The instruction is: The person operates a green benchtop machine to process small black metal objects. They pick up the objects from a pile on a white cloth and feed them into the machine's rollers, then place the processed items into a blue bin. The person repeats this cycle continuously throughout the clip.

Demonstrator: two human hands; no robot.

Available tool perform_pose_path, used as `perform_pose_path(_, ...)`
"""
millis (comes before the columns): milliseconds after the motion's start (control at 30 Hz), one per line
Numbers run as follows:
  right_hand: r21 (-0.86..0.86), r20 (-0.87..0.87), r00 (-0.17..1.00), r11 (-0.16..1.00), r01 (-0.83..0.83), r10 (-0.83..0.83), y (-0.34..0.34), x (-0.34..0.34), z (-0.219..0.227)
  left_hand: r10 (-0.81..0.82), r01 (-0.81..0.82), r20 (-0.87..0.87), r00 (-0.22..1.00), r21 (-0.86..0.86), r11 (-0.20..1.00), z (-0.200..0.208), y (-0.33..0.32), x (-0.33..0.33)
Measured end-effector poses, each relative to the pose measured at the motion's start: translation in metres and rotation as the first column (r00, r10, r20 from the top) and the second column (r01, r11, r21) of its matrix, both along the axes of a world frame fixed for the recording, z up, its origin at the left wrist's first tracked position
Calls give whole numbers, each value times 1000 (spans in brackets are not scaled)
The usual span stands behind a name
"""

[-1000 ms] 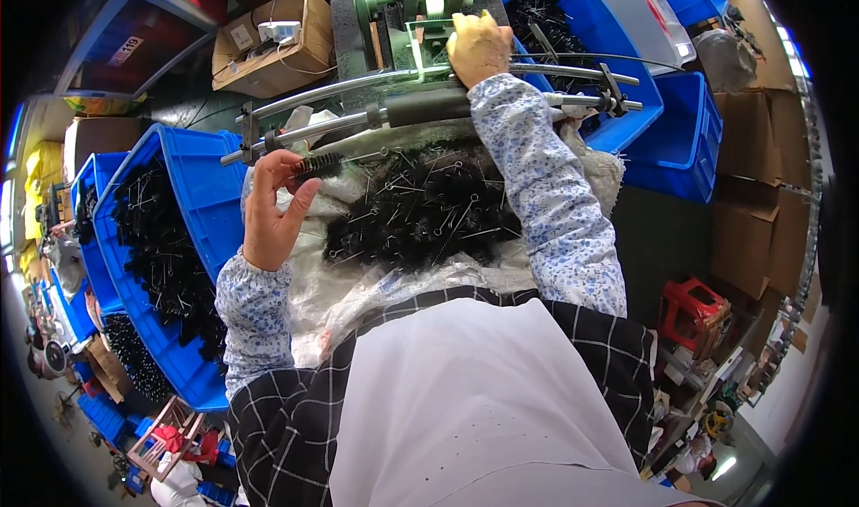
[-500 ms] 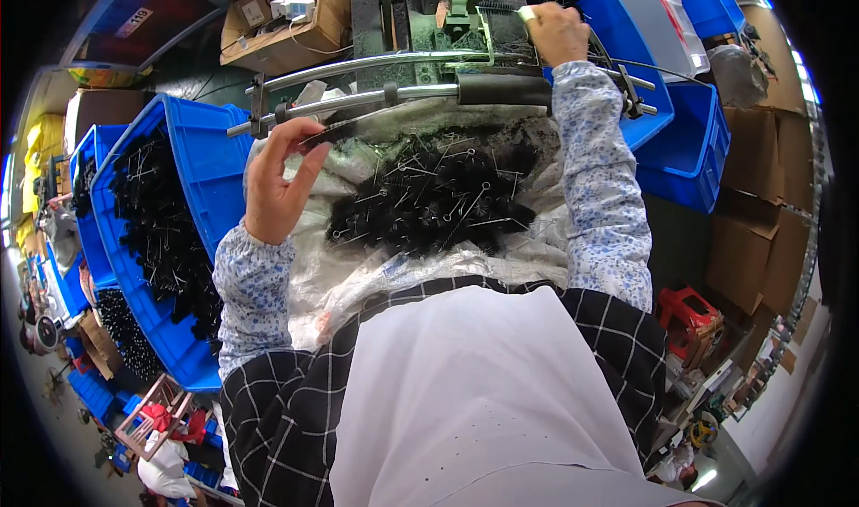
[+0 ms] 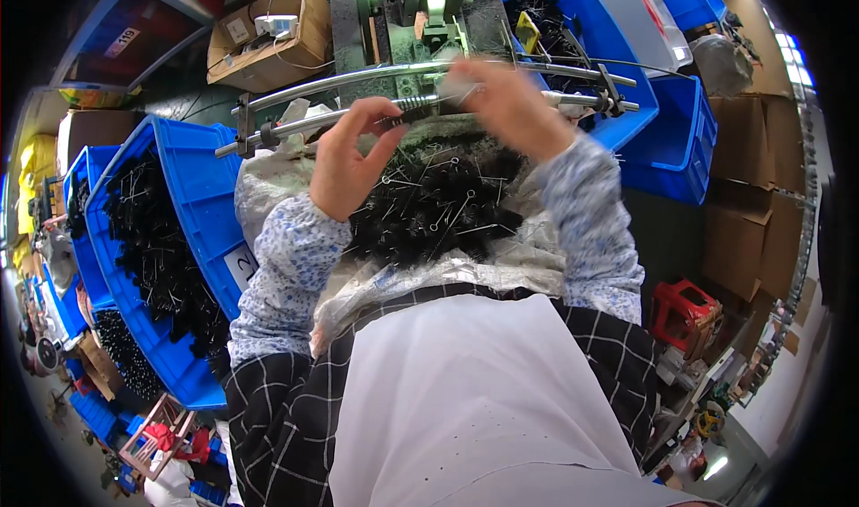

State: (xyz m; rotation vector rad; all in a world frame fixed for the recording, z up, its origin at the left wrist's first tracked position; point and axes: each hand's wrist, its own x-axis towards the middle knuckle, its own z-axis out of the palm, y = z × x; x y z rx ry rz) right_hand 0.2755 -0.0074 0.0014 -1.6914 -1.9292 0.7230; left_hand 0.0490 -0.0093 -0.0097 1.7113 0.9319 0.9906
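My left hand (image 3: 349, 162) is raised over the left side of the pile, thumb and forefinger closed on the end of a small dark wire brush (image 3: 414, 109). Close by, to the right of that brush, is my right hand (image 3: 510, 104). It is smeared by motion, with something whitish at its fingertips, and its grip cannot be made out. Beneath both hands lies a heap of black-bristled wire brushes (image 3: 438, 207) with looped metal ends, on a white plastic sheet (image 3: 394, 283). Just beyond, a green-grey machine (image 3: 434, 6) stands behind two metal bars (image 3: 313, 77).
On the left, a large blue bin (image 3: 201, 185) holds many black brushes. Another blue bin (image 3: 617, 104) with brushes stands right of the machine, beside a lower blue crate (image 3: 671, 140). A cardboard box (image 3: 309, 37) sits at back left. A red stool (image 3: 684, 315) is at right.
My right hand has come from the machine's right side toward the middle, near my left hand. My left hand has moved right and slightly up, and now has the brush at its fingertips.
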Motion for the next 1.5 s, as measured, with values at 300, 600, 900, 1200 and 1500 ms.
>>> perform_pose_path(300,231,386,868,878,-419,313,-17,-56,9,-55,40,-92,994,-161,986,-3,-15,-33)
perform_pose_path(600,317,393,919,941,-115,-21,9,-38,-20,-7,-8,-139,990,-106,994,1,-22,-67)
perform_pose_path(900,568,557,709,821,56,-433,74,49,-63,-531,233,-504,681,-539,810,-65,-46,-126)
perform_pose_path(1200,562,550,719,825,56,-424,77,48,-67,-394,157,-492,777,-454,877,-25,-38,-121)
perform_pose_path(1500,480,528,771,874,73,-355,88,55,-72,-175,104,-312,934,-231,967,15,-24,-99)
